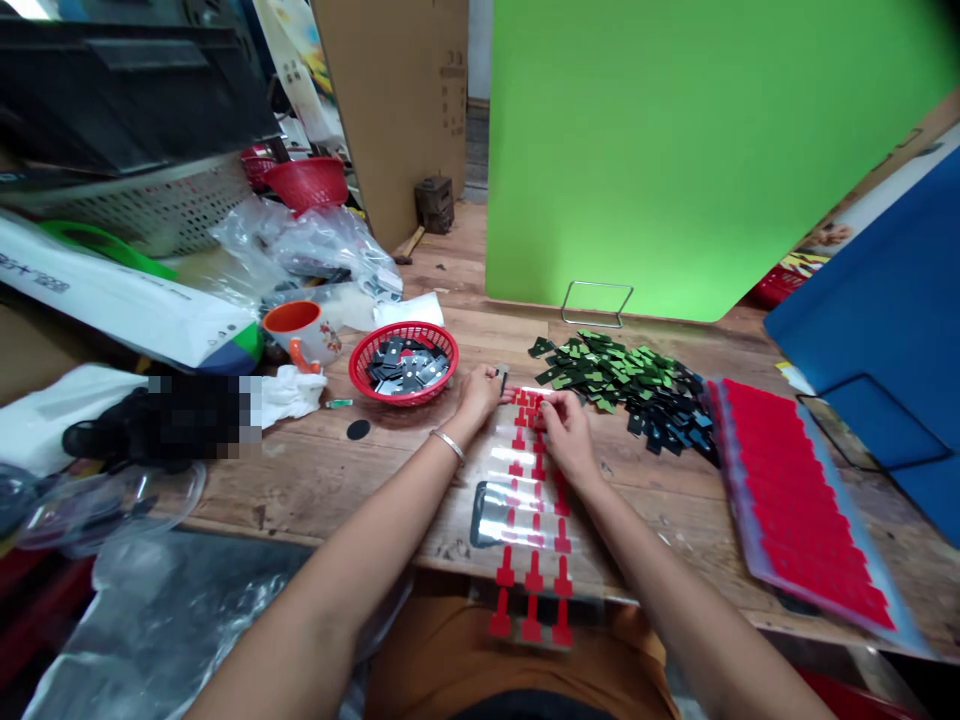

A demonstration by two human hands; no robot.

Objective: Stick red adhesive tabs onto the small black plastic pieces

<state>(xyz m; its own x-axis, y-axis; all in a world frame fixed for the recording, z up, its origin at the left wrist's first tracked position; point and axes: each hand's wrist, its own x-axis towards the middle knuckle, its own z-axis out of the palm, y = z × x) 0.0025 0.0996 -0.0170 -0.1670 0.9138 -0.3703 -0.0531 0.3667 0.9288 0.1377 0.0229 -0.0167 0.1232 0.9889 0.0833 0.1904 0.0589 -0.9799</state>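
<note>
A clear sheet [487, 460] bearing rows of red T-shaped stickers [533, 572] lies on the table in front of me and hangs over its near edge. At the sheet's far left corner, my left hand [478, 394] pinches a small dark flat piece [503, 380]. My right hand [568, 432] is closed at the far right part of the sheet, its thumb and finger against the upper stickers; what sits between the fingertips is too small to make out. Beside my left hand stands a red basket [361, 388] with similar flat pieces [411, 368]. A pile of dark and green-tinted pieces [611, 365] spreads beyond my right hand.
A stack of red sticker sheets [799, 490] lies at right. An orange-rimmed mug [319, 338], plastic bags [300, 245] and a black disc [358, 430] are at left. A green panel [675, 150] and blue panel [885, 330] stand behind, near wire stands.
</note>
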